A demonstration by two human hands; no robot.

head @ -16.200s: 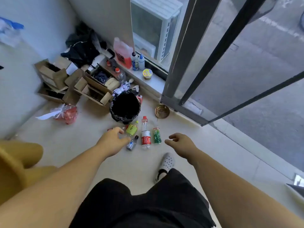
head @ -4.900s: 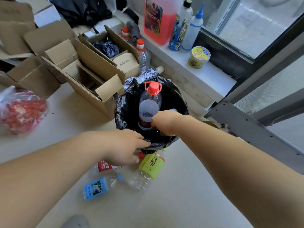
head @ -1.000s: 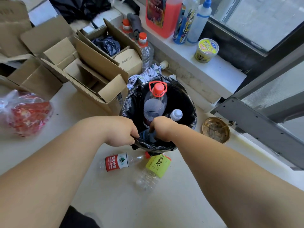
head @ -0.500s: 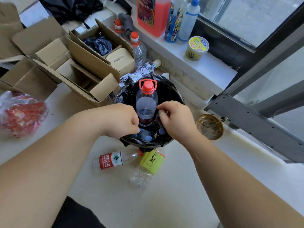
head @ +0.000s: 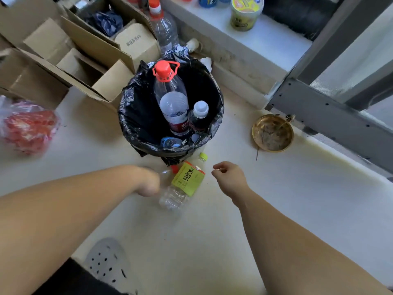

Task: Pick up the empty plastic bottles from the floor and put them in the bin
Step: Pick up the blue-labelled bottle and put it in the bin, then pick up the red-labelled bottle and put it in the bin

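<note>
A bin lined with a black bag [head: 127, 116] stands on the floor. Inside it are a large clear bottle with a red cap [head: 171, 99], a small white-capped bottle [head: 200, 111] and a blue-capped one [head: 170, 142]. A yellow-labelled bottle [head: 187, 179] lies on the floor just in front of the bin. My left hand [head: 146, 182] is down over a second floor bottle, of which only the clear neck and red cap [head: 174, 168] show; its fingers are hidden. My right hand [head: 229, 177] hovers right of the yellow-labelled bottle, fingers loosely curled, holding nothing.
Open cardboard boxes [head: 70, 54] crowd the bin's left and back. A red plastic bag [head: 27, 126] lies at far left, a brass dish [head: 272, 133] to the right, a cup [head: 244, 11] on the white ledge. My grey clog [head: 106, 260] is below.
Both hands have left the bin's rim and dropped to the floor in front of it. The left hand now covers the red-labelled bottle; the right is beside the yellow-labelled one.
</note>
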